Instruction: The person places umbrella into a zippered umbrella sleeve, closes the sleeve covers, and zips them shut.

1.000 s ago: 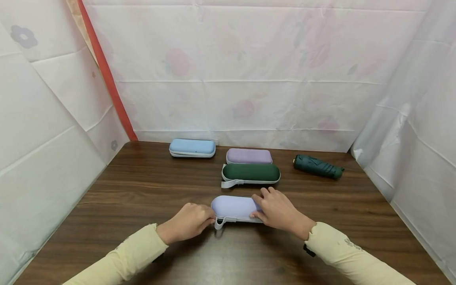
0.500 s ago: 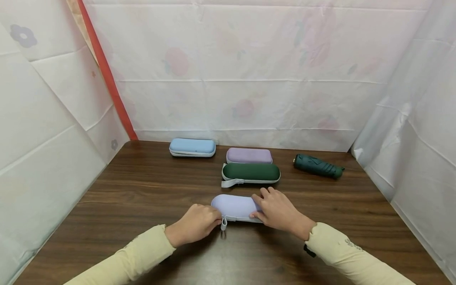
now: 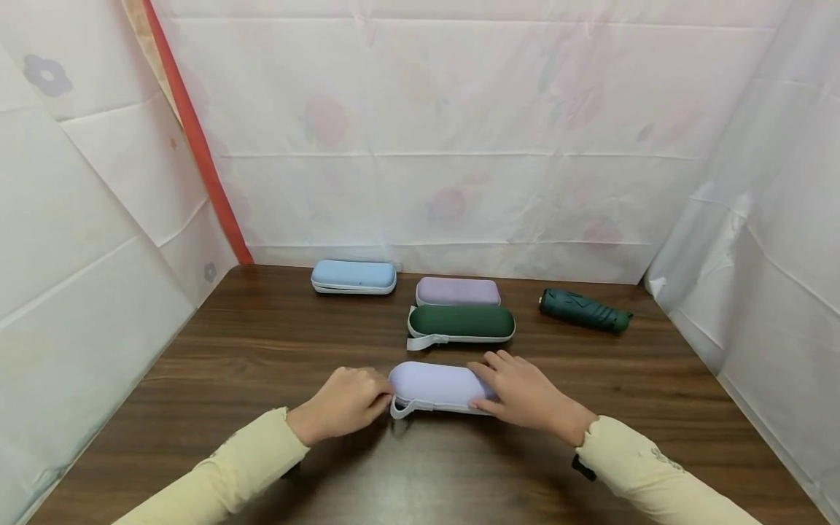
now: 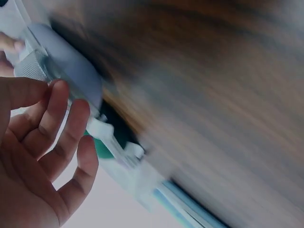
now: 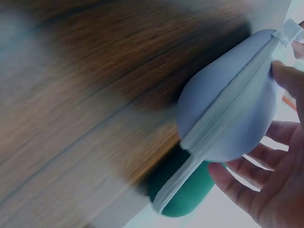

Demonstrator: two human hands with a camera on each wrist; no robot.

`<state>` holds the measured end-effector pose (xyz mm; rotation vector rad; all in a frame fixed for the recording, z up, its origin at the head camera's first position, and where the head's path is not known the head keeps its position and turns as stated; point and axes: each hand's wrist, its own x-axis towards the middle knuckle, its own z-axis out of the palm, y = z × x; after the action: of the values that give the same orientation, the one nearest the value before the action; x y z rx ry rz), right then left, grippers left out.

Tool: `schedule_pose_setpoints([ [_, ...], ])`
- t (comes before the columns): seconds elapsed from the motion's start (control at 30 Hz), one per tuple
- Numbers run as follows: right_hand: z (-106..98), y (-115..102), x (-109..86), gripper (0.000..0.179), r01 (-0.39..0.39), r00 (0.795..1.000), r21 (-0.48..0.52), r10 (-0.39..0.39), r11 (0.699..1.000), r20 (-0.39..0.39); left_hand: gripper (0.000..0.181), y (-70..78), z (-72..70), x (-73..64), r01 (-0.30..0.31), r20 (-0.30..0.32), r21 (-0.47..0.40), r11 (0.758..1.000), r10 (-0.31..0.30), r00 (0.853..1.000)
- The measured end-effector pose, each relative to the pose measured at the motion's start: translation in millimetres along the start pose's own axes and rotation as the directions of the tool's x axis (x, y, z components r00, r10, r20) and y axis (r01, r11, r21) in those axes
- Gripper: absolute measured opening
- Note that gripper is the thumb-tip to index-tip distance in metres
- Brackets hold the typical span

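A lavender zip case (image 3: 433,383) with rounded ends lies across the table before me, a white band of zip along its front and a white strap loop (image 3: 402,410) at its left end. My right hand (image 3: 518,391) grips the right end, thumb on the front side and fingers over the top. At the left end, my left hand (image 3: 349,401) pinches the zipper; thumb and index fingertips meet beside the zip in the left wrist view, hiding the pull. In the right wrist view the case (image 5: 223,95) shows its zip seam running lengthwise.
Behind it lies a dark green case (image 3: 462,321) with a white strap, close to a mauve case (image 3: 458,290). A light blue case (image 3: 354,275) sits at the back left, a folded dark green umbrella (image 3: 582,309) at the back right. Patterned sheets (image 3: 446,124) hang around the wooden table (image 3: 262,350).
My left hand slid right along the front of the lavender case, then came back to its left end, the loop swinging with it. My right hand keeps its grip.
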<state>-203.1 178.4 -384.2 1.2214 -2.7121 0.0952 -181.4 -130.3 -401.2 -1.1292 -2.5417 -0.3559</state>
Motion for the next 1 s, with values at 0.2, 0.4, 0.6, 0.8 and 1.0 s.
schedule_pose_setpoints([
  [0.2, -2.0, 14.5, -17.8, 0.070, -0.117, 0.990, 0.159, 0.103, 0.980, 0.091, 0.031, -14.2, -1.6, -0.5, 0.162, 0.105, -0.162, 0.973, -0.146, 0.984],
  [0.4, 3.7, 23.1, -25.0, 0.072, -0.159, 0.986, 0.308, 0.136, 0.938, 0.092, 0.051, -20.8, 5.7, 6.8, 0.201, 0.206, -0.418, 0.886, -0.124, 0.971],
  [0.6, 7.2, 28.1, -23.9, 0.070, -0.114, 0.993, 0.375, 0.107, 0.920, 0.039, 0.043, -19.1, 14.2, 14.5, 0.176, 0.137, -0.470, 0.865, -0.126, 0.983],
  [0.8, 6.3, 38.2, -20.7, 0.068, -0.096, 0.995, 0.392, 0.099, 0.915, 0.014, 0.039, -17.2, 16.6, 22.4, 0.157, 0.094, -0.474, 0.866, -0.127, 0.987],
  [1.0, 6.2, 51.5, -14.8, 0.069, -0.084, 0.995, 0.363, 0.095, 0.928, -0.012, 0.039, -17.7, 21.9, 34.0, 0.202, 0.078, -0.447, 0.871, -0.187, 0.979],
])
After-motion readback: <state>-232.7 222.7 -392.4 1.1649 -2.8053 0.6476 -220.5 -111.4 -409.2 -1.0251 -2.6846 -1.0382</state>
